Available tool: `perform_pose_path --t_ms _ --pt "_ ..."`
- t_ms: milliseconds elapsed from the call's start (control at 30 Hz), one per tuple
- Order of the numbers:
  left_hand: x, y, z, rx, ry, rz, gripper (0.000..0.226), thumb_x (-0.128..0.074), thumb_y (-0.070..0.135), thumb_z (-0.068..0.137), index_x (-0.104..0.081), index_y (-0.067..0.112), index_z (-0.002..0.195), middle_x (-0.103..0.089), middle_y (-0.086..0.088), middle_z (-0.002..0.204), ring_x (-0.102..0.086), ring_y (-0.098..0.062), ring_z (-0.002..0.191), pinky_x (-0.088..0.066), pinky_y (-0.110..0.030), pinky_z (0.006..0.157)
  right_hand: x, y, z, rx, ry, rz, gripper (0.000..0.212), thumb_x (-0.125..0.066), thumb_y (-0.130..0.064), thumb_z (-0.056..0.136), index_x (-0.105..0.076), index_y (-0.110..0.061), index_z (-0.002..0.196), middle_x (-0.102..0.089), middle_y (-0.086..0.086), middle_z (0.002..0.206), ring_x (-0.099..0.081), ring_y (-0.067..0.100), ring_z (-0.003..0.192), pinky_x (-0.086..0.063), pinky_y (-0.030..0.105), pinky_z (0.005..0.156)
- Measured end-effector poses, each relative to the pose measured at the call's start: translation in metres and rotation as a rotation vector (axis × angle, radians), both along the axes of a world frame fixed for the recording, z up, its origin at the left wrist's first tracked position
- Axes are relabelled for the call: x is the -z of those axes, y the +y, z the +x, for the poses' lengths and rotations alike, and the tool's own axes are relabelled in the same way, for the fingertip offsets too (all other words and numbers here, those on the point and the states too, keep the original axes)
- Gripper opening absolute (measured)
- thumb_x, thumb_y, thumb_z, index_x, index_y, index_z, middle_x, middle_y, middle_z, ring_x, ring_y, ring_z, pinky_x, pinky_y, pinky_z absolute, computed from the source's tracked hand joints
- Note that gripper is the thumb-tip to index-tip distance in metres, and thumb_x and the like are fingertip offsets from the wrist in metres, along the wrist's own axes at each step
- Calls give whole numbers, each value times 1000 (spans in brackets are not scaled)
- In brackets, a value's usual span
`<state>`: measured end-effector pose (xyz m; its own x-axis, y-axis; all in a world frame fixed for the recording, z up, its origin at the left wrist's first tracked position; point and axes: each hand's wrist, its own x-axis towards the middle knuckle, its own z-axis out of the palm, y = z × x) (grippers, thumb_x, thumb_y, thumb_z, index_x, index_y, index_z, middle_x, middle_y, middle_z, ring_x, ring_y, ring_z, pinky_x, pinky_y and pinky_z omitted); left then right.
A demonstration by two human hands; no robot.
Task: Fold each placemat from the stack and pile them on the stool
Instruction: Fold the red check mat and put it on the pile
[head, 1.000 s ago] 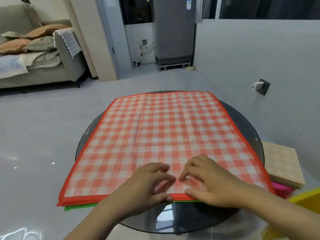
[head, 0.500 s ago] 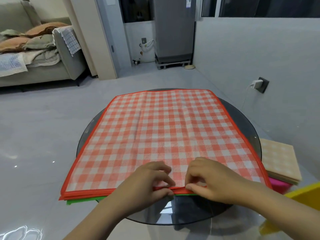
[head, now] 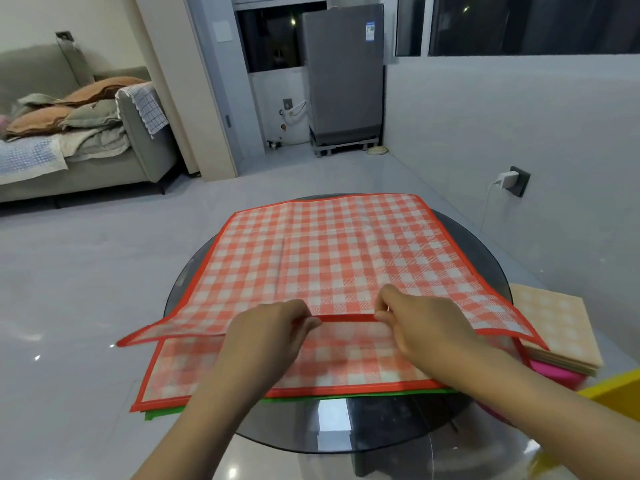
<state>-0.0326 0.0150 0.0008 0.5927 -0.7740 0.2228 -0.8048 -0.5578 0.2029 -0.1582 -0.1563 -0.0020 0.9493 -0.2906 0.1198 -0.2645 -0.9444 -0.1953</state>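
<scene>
Two hands pinch the near hem of the top red-checked placemat [head: 332, 258], left hand [head: 268, 332] and right hand [head: 420, 327] close together, lifting it off the stack [head: 346, 362] on the round glass table [head: 374, 427]. Better to slide the grips toward the near corners, then carry the hem squarely to the far edge.

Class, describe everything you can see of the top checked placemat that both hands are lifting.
The top placemat is a thin, limp sheet, red-and-white checked with a solid red border and faint fold creases. The left hand and right hand pinch its near edge, raising it off a matching placemat below; its far part lies flat on the stack.
</scene>
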Motion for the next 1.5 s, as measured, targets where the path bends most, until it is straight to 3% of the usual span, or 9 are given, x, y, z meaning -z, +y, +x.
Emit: perform_pose_path --t_ms 200,333,500,733,900,1033,1200,1400,1500 --pt "-28 0 3 80 -18 -57 27 -47 48 92 -66 29 95 -67 15 78 -61 -3 72 -48 -19 65 -37 0 -8 30 -41 -123 8 -38 -30 100 -44 -26 103 -40 -13 59 -41 9 53 -30 24 50" --pt "-54 4 0 123 54 -118 19 -55 46 87 -68 33 90 -55 26 65 -54 6 65 -35 -7 59 -65 0 -20 17 -111 -160 13 -33 -39 99 -43 -31 101 -43 -11 59 -42 9 54 -37 27 60" --pt "-69 -6 7 109 -24 -195 19 -57 45 86 -69 31 90 -60 23 74 -53 3 67 -34 -7 58 -77 -16 -9 26 -328 -190 13 -41 -38 96 -52 -32 99 -62 -10 83 -56 16 85 -40 29 72" --pt "-48 -43 49 81 -186 -323 8 -67 22 86 -72 18 91 -70 5 85 -64 -19 78 -51 -36 72 -47 -64 39 -68 -461 -109 29 -61 -8 84 -65 -23 108 -67 -7 98 -55 21 97 -22 26 89" --pt "-16 -64 79 15 -169 -301 10 -67 19 85 -72 19 93 -70 5 87 -64 -20 82 -49 -43 81 -22 -80 78 6 -373 -53 34 -51 -11 89 -58 -26 119 -61 -9 111 -44 17 115 -16 27 96" --pt "9 -74 94 -25 -106 -181 16 -58 24 92 -70 22 103 -69 7 97 -62 -17 91 -43 -36 92 6 -88 99 37 -225 -11 37 -46 -9 91 -54 -29 121 -58 -9 116 -40 16 117 -12 29 103" --pt "34 -74 103 -68 -41 -61 23 -49 25 96 -63 27 114 -66 8 108 -59 -14 98 -35 -29 97 30 -91 109 42 -62 91 42 -42 -9 93 -52 -34 125 -52 -8 120 -35 20 119 -21 34 106" --pt "38 -77 95 -108 -90 -23 33 -46 32 97 -53 27 128 -54 7 130 -49 -17 120 -27 -32 105 34 -88 108 7 -46 63 39 -45 -18 95 -48 -32 131 -50 -10 132 -36 14 125 -16 33 110" --pt "41 -83 71 -54 -86 -42 30 -46 28 95 -60 22 120 -58 5 122 -53 -19 114 -34 -35 99 33 -75 103 -24 -71 86 36 -42 -26 97 -48 -30 132 -48 -11 137 -36 13 129 -16 32 112"
